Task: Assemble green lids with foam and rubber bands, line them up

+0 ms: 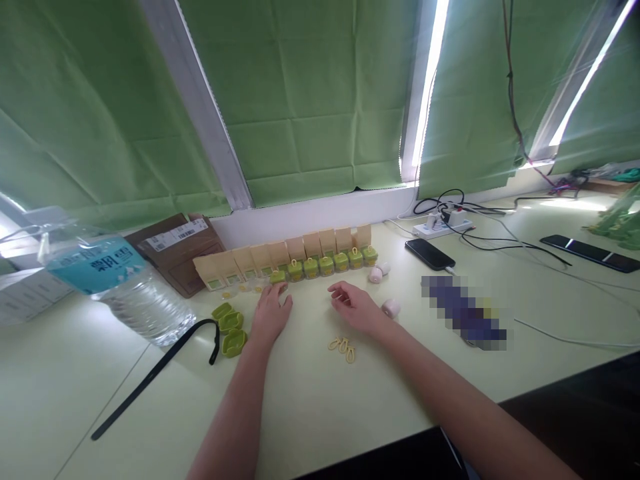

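My left hand [271, 310] rests on the table, thumb apart from the fingers, its fingertips beside a small green-lidded container [278, 276] at the left part of a row. Whether they touch it I cannot tell. My right hand [354, 305] is held over the table with loosely curved fingers and nothing visible in them. Just below it lie three pale yellow loops [343, 345]. More containers with green tops [327, 265] stand in the row, some with a yellow loop on top. Left of my left hand are three loose green lid-like pieces [234, 343].
Tan paper pieces [295, 249] stand behind the row. At left are a large water bottle [135, 287], a black strap [160, 367] and a cardboard box [185, 253]. Pale pink rounded objects [391, 308], a charging phone [430, 255] and a power strip [443, 228] are at right.
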`<action>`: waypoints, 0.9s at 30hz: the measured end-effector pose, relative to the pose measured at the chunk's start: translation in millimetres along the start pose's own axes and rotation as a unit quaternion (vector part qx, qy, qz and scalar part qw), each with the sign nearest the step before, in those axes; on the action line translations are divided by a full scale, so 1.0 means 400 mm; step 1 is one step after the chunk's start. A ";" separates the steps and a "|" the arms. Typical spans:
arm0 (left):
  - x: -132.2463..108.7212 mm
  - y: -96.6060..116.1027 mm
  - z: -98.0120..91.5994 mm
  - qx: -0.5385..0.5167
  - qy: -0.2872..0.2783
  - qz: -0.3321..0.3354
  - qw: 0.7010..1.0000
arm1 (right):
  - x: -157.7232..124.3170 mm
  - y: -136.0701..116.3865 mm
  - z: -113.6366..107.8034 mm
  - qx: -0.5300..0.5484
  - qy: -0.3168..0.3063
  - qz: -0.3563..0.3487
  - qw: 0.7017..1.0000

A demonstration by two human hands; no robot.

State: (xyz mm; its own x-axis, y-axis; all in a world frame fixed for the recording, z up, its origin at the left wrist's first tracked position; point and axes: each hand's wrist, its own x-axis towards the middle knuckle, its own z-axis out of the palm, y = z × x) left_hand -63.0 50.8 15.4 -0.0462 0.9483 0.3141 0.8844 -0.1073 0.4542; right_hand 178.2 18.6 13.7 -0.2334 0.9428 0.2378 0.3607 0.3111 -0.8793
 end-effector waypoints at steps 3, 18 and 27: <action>0.005 -0.006 0.007 0.007 -0.010 0.009 1.000 | -0.004 -0.005 0.001 -0.009 -0.013 -0.008 1.000; -0.018 0.018 -0.008 -0.044 -0.001 0.018 0.999 | -0.026 -0.038 -0.019 -0.077 -0.178 -0.105 0.975; -0.028 0.038 -0.076 -0.010 0.027 0.075 0.997 | -0.023 -0.028 -0.016 -0.065 -0.195 -0.111 0.972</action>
State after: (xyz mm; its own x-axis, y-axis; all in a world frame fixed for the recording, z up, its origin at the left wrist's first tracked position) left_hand -63.0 29.4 44.2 0.0596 0.9036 0.4242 0.8738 -0.2527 0.4155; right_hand 182.0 7.3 24.2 -0.6333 0.7424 0.2185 0.3686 0.5376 -0.7583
